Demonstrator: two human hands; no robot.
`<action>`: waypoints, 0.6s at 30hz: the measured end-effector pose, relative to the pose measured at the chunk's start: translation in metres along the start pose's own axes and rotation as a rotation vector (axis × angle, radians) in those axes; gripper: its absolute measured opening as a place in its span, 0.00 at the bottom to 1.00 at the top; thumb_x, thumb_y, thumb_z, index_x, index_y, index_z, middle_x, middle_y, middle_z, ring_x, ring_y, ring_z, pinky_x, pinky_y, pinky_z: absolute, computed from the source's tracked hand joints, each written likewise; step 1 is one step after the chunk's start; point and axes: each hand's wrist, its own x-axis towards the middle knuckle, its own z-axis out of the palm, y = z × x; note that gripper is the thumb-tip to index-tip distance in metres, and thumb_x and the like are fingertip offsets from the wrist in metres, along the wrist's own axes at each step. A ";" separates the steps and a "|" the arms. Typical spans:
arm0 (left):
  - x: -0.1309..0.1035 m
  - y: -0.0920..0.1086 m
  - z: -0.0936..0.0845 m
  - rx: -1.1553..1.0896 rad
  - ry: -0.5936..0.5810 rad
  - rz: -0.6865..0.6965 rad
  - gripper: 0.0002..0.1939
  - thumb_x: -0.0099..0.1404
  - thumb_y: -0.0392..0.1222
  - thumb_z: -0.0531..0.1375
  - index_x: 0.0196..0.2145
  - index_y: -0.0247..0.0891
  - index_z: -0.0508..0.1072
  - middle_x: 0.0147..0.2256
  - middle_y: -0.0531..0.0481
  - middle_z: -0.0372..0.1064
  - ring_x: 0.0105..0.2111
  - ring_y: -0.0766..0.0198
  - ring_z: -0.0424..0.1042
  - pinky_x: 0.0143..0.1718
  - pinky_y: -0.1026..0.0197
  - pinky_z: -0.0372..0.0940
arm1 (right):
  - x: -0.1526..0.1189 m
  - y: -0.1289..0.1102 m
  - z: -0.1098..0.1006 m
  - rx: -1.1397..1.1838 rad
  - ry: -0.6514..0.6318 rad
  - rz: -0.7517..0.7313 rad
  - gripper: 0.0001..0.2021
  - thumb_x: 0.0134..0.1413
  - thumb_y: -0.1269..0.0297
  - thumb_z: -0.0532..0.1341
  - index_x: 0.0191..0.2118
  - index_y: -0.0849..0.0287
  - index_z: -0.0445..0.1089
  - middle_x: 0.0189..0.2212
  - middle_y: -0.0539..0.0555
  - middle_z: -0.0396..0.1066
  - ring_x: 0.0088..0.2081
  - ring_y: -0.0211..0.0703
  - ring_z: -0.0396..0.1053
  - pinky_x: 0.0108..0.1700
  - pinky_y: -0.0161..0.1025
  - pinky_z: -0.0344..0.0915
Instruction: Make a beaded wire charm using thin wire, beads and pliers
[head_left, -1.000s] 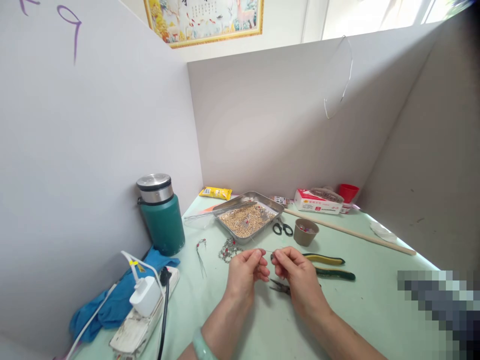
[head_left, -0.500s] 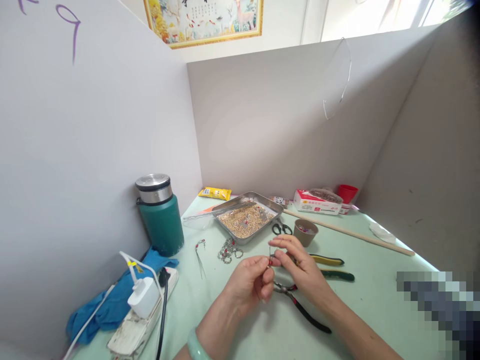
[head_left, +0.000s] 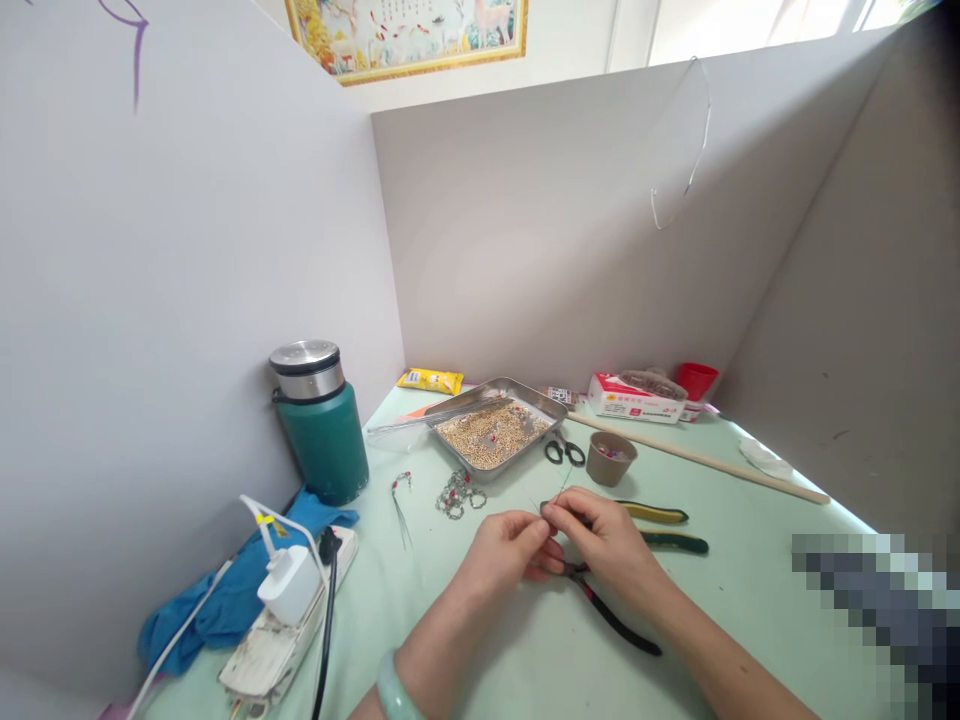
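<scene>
Metal by its look, juts as thin wire (head_left: 564,483) from the pinching fingers of the nearer right hand (head_left: 600,535), slanting lengthwise away and rightward, just beside the narrow-set fingers of the left hand (head_left: 506,550), with any hold there too hidden to tell.

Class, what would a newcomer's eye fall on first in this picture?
Probably the green flask at the left, beside the grey wall. Then the metal tray of gold beads near the middle. Nearer the camera, the left hand and right hand meet, fine wire sticking up above them.
</scene>
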 end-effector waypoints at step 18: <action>0.009 -0.006 -0.009 -0.229 0.148 -0.019 0.14 0.52 0.45 0.61 0.29 0.28 0.71 0.24 0.45 0.70 0.20 0.66 0.69 0.23 0.65 0.64 | -0.006 -0.001 0.017 -0.531 0.023 -0.162 0.11 0.55 0.68 0.48 0.27 0.59 0.64 0.20 0.51 0.68 0.23 0.39 0.62 0.29 0.36 0.52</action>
